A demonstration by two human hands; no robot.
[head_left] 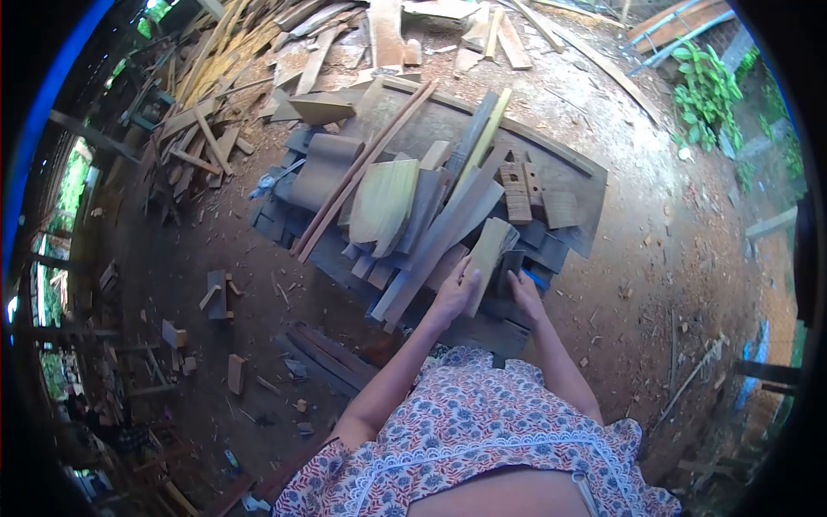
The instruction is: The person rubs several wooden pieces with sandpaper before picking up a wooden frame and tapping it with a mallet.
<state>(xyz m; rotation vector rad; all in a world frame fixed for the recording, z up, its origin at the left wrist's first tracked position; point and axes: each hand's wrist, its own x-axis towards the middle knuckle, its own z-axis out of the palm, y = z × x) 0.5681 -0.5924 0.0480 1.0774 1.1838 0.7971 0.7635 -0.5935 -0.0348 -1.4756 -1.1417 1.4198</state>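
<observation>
Toward the left, scraps point(185, 159) of wood are heaped on the dirt floor point(276, 336), with a few loose blocks point(236, 373) lying lower down and, below them, a small tube point(231, 457), any print on it too small to read. Across the middle, the bench point(579, 185) carries a crowded pile of wood. On its left side is a dark curved piece point(326, 165), then two thin reddish strips point(366, 170) side by side, slanting up to the right. Next to them lies a broad yellowish slab point(385, 205) with a jagged lower edge. Long planks point(448, 231) slant beside it, with a pale yellow strip point(488, 129) farther back. At the near side of the bench, the left hand point(456, 295) grips the light board point(488, 261) along its lower left edge, fingers on its face. Just right of that board is a dark piece point(510, 265), and the right hand point(525, 296) is at its right side, partly curled; whether it grips the piece firmly, I cannot tell. Something blue point(536, 279) shows just beside that hand. Behind stand a block with square holes point(515, 191) and, to its right, a plain block point(562, 209). Far right grows a leafy plant point(706, 93).
</observation>
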